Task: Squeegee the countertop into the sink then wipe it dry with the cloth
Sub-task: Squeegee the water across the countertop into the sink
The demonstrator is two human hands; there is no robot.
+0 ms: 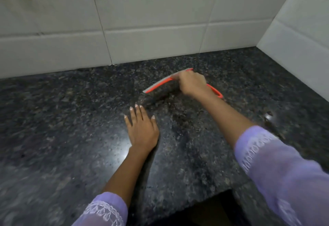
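An orange squeegee (160, 84) with a grey rubber blade rests its blade on the dark speckled granite countertop (71, 118), far from me near the back wall. My right hand (193, 84) is shut on the squeegee where handle meets blade; the orange handle loop sticks out behind my wrist. My left hand (141, 129) lies flat on the counter with fingers spread, nearer to me and left of the squeegee. No sink or cloth is in view.
White tiled walls (142, 20) run along the back and meet a side wall (302, 47) at the right corner. The counter's front edge has a dark gap (213, 211) below it. A wet glint (268, 118) shows at right.
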